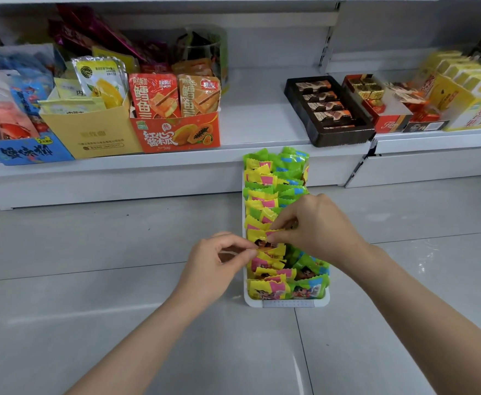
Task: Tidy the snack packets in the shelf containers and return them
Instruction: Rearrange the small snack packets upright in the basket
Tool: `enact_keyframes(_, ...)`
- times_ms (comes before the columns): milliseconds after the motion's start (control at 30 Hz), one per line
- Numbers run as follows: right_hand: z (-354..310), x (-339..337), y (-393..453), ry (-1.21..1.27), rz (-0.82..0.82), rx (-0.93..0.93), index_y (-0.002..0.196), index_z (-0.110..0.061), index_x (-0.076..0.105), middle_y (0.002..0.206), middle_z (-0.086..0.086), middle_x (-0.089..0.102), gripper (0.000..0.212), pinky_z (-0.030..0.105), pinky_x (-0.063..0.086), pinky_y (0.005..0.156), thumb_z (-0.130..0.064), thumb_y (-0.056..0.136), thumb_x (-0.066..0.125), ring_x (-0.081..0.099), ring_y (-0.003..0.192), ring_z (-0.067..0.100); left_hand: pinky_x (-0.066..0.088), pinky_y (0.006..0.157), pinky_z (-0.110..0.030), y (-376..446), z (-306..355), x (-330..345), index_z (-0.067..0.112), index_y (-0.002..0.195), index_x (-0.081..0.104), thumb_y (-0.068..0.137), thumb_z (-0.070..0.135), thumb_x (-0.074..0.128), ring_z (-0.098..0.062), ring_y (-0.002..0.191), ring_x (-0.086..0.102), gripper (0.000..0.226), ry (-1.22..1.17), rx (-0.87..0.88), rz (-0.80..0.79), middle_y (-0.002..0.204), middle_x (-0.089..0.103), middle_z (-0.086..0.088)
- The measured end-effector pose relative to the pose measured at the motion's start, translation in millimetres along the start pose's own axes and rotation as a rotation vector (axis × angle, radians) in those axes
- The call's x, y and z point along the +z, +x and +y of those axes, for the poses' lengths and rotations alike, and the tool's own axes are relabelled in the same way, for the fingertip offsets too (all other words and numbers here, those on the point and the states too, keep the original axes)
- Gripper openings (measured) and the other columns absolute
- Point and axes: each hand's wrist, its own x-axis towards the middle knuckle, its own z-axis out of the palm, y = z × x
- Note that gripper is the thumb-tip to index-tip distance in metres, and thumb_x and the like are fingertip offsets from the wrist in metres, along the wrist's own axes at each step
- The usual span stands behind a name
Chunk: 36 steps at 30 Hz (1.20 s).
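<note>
Tiled floor [91, 280], white snack tray [287, 303] on it

both forearms bare, no sleeves; left hand [215, 262] and right hand [317, 226] ungloved.

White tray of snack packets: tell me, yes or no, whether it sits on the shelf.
No, the white tray rests on the tiled floor before the shelf.

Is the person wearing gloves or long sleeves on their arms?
No. Both the left hand and the right hand are bare, with no gloves. The forearms are uncovered too: no sleeves, watch, bracelet or rings show anywhere in view. The fingers look plain, with short nails.
</note>
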Motion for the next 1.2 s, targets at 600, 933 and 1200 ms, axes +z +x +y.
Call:
enact_keyframes(600,3,2,8,0.041,0.096,-0.046,0.095,-0.033,0.080,0.090,-0.007,0.044,0.023,0.031,0.045,0.073,-0.041,0.074,0.084,0.048,0.083,0.011,0.052,0.083,-0.015,3,-1,-2,0.040,0.111,0.067,0.090,0.011,0.071,-0.007,0.097,0.070,0.036,-0.063,0.086,-0.051,0.104,0.072,0.016)
enact_keyframes(933,1,11,-1,-0.083,0.084,-0.112,0.094,-0.018,0.077,0.112,-0.002,0.052,0.013,0.035,0.039,0.097,-0.027,0.084,0.077,0.046,0.113,0.021,0.054,0.079,-0.018,6,-1,0,0.050,0.084,0.073,0.086,0.020,0.073,-0.007,0.089,0.071,0.030,0.010,0.082,0.005,0.091,0.074,0.017)
enact_keyframes(1200,-5,-34,-6,0.342,0.157,-0.034,0.090,-0.029,0.057,0.108,0.002,0.071,0.008,0.031,0.052,0.089,-0.028,0.098,0.058,0.067,0.099,0.023,0.057,0.077,-0.022,7,5,3,0.040,0.082,0.075,0.086,0.017,0.075,-0.003,0.083,0.071,0.023,0.076,0.021,0.012,0.086,0.076,0.015)
